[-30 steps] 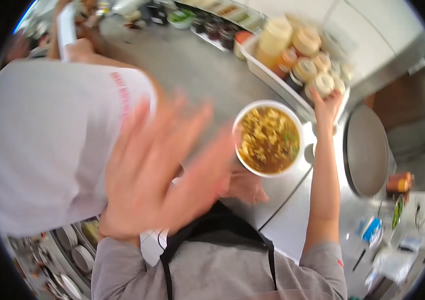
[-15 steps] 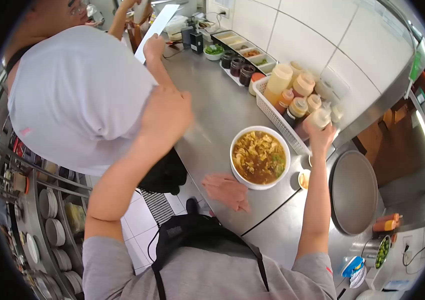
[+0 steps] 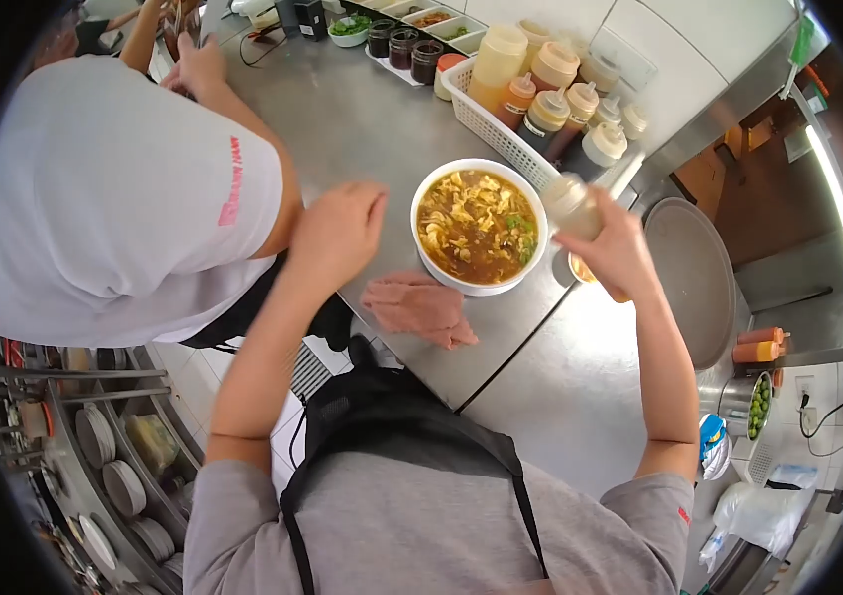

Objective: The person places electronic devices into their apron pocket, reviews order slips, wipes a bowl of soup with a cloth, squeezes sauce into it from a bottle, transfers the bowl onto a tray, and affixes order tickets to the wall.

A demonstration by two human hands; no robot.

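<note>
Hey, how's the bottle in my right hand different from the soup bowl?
The bottle is held in your right hand, while the soup bowl rests on the counter. The bottle is narrow; the soup bowl is wide and round. The soup bowl plainly shows brown soup with yellow pieces, but the bottle's contents are hard to make out. Both are pale.
</note>
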